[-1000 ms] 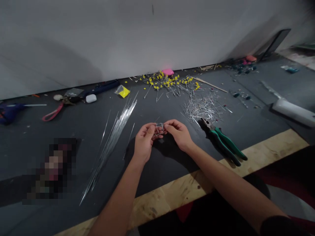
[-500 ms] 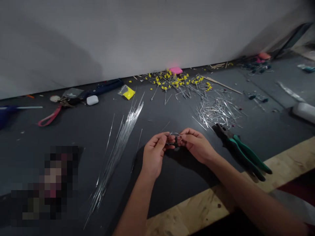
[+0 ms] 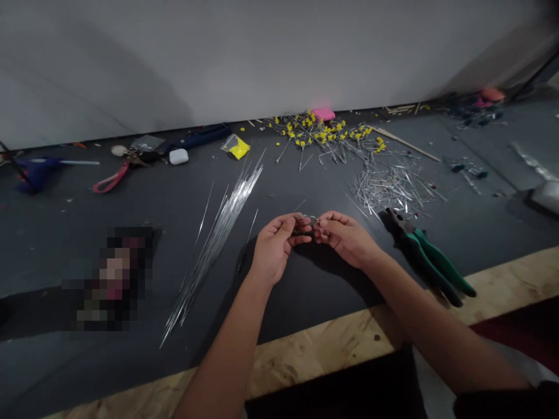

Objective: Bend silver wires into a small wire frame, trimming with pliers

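Observation:
A thin, bent piece of silvery wire (image 3: 311, 217) spans the short gap between my two hands, low over the dark tabletop. My left hand (image 3: 279, 241) pinches one end between thumb and fingers. At the other end, the thumb and fingertips of my right hand (image 3: 343, 235) are closed on the same wire. Fingers hide part of its shape. Left of my hands lies a long bundle of straight wires (image 3: 222, 233), with a single wire (image 3: 248, 235) beside it. Green-handled pliers (image 3: 423, 250) rest to the right, near a pile of short cut wires (image 3: 388, 185).
Wire pieces with yellow tips (image 3: 321, 132) lie by the wall, near a pink lump (image 3: 324, 113) and a wooden stick (image 3: 406, 144). A yellow packet (image 3: 238, 146), white case (image 3: 179, 156) and pink strap (image 3: 112, 179) sit farther left. Bare wood (image 3: 323, 355) forms the front edge.
The view has shifted, so the tabletop things sit higher in the picture and mostly farther right. Both hands keep hold of the wire, and their fingers have moved only slightly.

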`<state>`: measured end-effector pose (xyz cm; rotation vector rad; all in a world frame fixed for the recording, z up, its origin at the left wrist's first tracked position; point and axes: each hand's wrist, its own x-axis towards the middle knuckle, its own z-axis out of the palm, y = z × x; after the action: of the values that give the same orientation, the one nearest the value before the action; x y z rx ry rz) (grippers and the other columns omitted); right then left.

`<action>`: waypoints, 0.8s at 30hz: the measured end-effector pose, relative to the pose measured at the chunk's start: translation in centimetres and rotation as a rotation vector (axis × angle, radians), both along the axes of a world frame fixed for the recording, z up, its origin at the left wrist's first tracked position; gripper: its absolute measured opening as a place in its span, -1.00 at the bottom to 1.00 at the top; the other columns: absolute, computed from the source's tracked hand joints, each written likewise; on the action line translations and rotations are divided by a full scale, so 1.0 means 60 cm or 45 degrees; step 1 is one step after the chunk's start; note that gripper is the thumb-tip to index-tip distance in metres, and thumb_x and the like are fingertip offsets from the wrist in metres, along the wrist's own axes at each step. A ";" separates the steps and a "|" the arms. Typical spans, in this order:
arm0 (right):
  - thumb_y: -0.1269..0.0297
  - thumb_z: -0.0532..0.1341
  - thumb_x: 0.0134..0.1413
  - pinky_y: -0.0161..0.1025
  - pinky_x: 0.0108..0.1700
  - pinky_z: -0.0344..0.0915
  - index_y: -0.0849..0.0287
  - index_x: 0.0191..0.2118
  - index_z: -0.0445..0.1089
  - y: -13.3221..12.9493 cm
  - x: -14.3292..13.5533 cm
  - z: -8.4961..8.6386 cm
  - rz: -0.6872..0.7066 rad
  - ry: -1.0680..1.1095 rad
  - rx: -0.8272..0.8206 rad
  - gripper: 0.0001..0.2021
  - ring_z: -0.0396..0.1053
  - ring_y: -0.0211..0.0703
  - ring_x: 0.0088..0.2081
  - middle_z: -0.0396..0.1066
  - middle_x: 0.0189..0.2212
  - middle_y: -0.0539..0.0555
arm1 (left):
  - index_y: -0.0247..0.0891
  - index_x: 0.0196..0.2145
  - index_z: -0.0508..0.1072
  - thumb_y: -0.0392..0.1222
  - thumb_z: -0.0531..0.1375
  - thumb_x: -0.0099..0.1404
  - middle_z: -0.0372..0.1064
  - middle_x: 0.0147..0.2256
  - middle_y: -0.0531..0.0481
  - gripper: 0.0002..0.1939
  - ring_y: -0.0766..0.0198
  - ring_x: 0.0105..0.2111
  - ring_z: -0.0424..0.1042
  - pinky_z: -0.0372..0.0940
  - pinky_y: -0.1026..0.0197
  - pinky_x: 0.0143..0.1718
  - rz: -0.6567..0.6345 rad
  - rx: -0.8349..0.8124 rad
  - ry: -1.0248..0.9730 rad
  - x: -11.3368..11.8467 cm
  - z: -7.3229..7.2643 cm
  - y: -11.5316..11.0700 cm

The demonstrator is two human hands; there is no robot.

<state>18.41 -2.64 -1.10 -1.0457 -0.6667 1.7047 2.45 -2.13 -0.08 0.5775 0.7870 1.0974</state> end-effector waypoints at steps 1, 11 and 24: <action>0.30 0.37 -0.15 -0.32 -0.35 0.35 0.18 -0.44 0.44 0.001 0.001 0.000 0.011 0.009 0.007 -0.88 0.38 -0.33 -0.45 0.44 -0.48 -0.02 | -0.34 -0.31 0.48 -0.18 0.25 0.14 0.48 -0.33 -0.09 -0.82 0.32 -0.38 0.46 0.38 0.30 -0.39 -0.003 0.006 -0.007 0.000 0.000 0.000; 0.31 0.35 -0.09 -0.36 -0.33 0.44 0.21 -0.46 0.44 0.009 0.005 0.006 0.159 0.045 -0.005 -0.90 0.43 -0.32 -0.43 0.43 -0.53 -0.02 | -0.33 -0.31 0.46 -0.14 0.25 0.14 0.47 -0.31 -0.09 -0.79 0.37 -0.40 0.43 0.31 0.34 -0.42 0.026 -0.019 -0.024 0.005 0.000 -0.002; 0.33 0.37 -0.12 -0.41 -0.31 0.43 0.26 -0.45 0.45 0.020 0.009 0.004 0.268 0.073 -0.049 -0.87 0.44 -0.36 -0.44 0.47 -0.48 0.02 | -0.30 -0.33 0.42 -0.06 0.17 0.21 0.43 -0.36 -0.04 -0.78 0.35 -0.42 0.38 0.28 0.27 -0.36 0.119 0.093 0.112 0.018 -0.006 -0.005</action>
<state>18.92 -1.47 -0.88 -0.9769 -0.7300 1.9286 3.50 -2.45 -0.44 0.6597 0.8598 1.1964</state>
